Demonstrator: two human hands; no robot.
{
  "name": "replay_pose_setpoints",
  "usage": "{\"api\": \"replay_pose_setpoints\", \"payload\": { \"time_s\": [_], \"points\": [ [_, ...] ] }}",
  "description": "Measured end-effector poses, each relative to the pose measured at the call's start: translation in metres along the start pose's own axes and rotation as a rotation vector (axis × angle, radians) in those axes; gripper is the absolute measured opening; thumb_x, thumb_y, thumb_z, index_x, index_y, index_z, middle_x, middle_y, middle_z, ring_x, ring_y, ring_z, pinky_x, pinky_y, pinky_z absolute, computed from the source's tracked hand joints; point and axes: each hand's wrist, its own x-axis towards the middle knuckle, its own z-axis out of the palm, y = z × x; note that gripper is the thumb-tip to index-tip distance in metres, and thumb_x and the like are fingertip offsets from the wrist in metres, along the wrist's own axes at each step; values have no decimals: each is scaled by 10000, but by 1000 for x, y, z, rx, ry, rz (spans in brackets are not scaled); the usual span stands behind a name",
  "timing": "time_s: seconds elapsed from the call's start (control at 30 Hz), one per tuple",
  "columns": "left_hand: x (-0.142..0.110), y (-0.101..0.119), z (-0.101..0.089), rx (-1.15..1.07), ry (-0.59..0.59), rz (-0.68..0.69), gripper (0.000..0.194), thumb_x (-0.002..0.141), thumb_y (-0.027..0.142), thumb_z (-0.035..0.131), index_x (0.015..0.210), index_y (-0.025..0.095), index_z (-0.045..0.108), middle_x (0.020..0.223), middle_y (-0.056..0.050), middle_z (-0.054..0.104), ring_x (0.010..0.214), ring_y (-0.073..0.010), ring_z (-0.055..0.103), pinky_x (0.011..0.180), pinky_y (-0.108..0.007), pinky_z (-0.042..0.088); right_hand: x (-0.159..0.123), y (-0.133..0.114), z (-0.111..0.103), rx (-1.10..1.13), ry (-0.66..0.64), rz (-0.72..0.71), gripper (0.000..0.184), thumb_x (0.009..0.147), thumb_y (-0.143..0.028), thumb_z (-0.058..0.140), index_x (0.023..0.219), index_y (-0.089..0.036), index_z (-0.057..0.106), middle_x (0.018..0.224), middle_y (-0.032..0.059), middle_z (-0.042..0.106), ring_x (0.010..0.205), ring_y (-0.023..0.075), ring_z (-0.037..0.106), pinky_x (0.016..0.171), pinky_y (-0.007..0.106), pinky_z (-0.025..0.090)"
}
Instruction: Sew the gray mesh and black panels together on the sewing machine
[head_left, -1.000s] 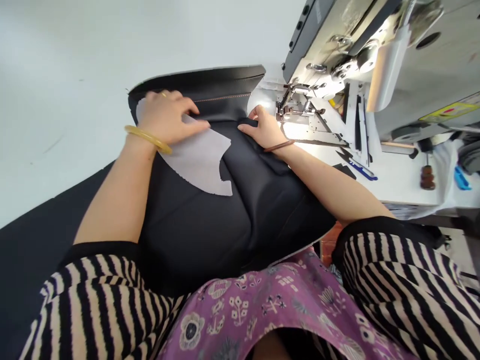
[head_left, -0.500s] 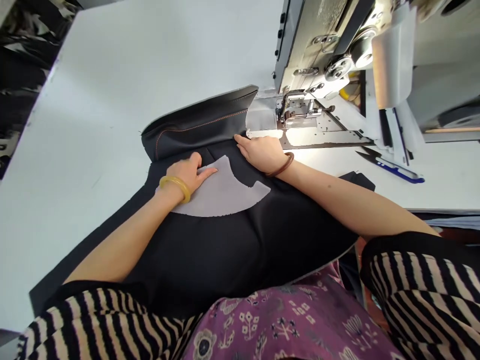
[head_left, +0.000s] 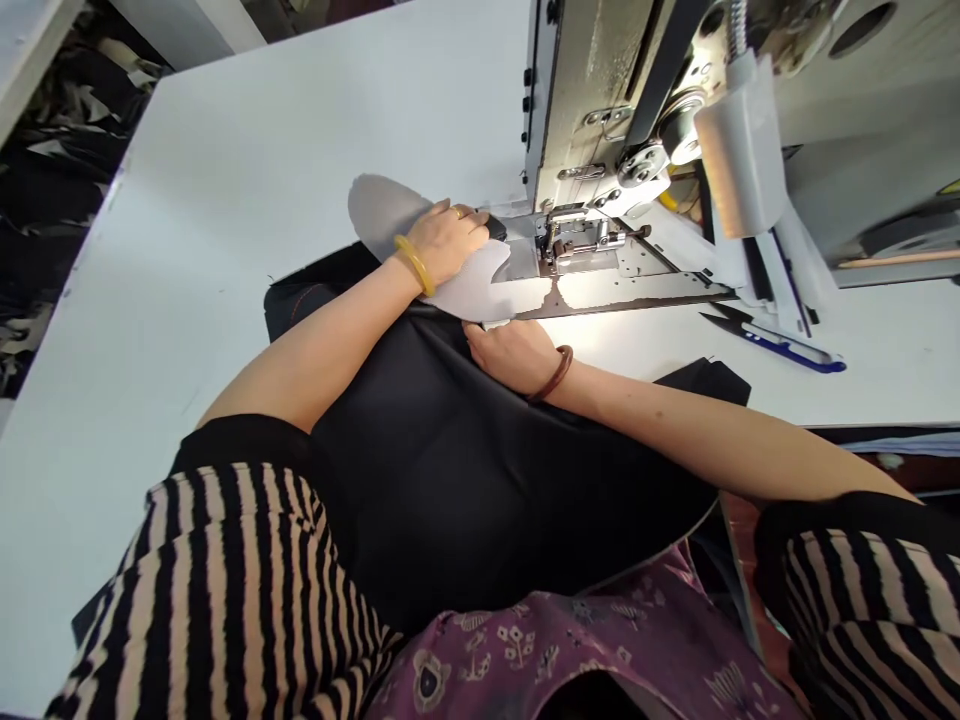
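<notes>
A large black fabric panel (head_left: pixel 480 450) lies across the white table (head_left: pixel 225 180) and over my lap. My left hand (head_left: pixel 446 240), with a yellow bangle on its wrist, presses a pale grey fabric piece (head_left: pixel 382 205) down beside the presser foot (head_left: pixel 574 235) of the sewing machine (head_left: pixel 600 90). My right hand (head_left: pixel 510 350), with a brown bangle, rests palm down on the black fabric's edge just in front of the machine bed. The grey piece's middle is hidden under my left hand.
Blue-handled thread snips (head_left: pixel 772 340) lie on the table right of the needle plate. A grey lamp shade (head_left: pixel 739 150) hangs from the machine head. Dark fabric scraps (head_left: pixel 45 180) are heaped beyond the table's left edge.
My left hand has slid the grey piece from the black panel's middle up to the presser foot. My right hand has drawn back a little toward me. The view has shifted.
</notes>
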Motion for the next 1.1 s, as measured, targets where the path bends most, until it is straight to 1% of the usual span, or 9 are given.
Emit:
{"api": "replay_pose_setpoints", "payload": {
  "time_s": [0.13,0.23,0.3,0.4,0.5,0.67,0.83,1.0,1.1],
  "points": [
    [-9,16,16,-117,7,-143,315,988,185,369,1175,124,616,1180,-164,658,1176,-332,591,996,-468,460,-32,1,-3,68,-157,-9,555,996,-237,303,1510,-38,370,793,160,713,817,303,691,654,363,441],
    [-35,34,21,-137,16,-148,299,981,190,377,1138,144,627,1114,-147,671,1136,-327,605,959,-441,471,-52,10,-9,115,-250,-89,494,973,-249,371,1431,-107,491,905,139,721,808,266,666,650,345,434],
    [-48,43,23,-136,37,-180,322,983,194,352,1153,155,621,1080,-134,680,1104,-316,613,939,-426,474,-52,22,-12,106,-211,-189,426,950,-227,417,1329,-154,599,1067,147,695,911,253,641,692,338,446],
    [-54,49,25,-171,82,-263,344,978,226,365,1230,206,598,1048,-103,696,1080,-298,622,921,-407,481,-34,46,-12,45,-44,-443,372,914,-148,449,1190,-180,696,1254,165,607,1082,257,562,792,351,454],
    [-53,47,27,-224,101,-225,396,956,185,374,1267,243,612,1152,-84,698,1122,-291,614,954,-420,473,-15,63,-8,-36,77,-630,425,970,-133,360,1281,-179,647,1236,162,612,1069,236,535,839,370,440],
    [-54,44,31,-272,132,-178,492,905,113,373,1240,304,678,1366,-27,619,1194,-290,578,1007,-469,453,-16,54,1,-137,111,-532,468,1027,-185,264,1370,-228,579,1117,131,680,1006,240,553,830,393,390],
    [-48,34,20,-206,40,-102,518,884,108,363,1241,312,677,1309,-26,624,1129,-269,569,956,-446,470,-24,39,4,-120,-62,-442,353,964,-150,392,1172,-218,670,1012,101,703,925,245,563,680,340,302],
    [-31,16,5,-54,-120,34,585,871,75,314,1302,296,642,1245,-54,626,1119,-279,554,938,-469,483,-21,40,0,-86,-95,-506,340,933,-78,388,1138,-181,639,979,83,699,882,215,557,635,330,226],
    [-26,12,9,-36,-72,104,544,862,84,330,1251,266,663,1215,-54,636,1138,-278,564,950,-473,500,-20,41,-1,-53,-117,-529,314,948,-87,390,1142,-172,622,1011,78,698,906,213,565,624,331,222]
  ]
}}
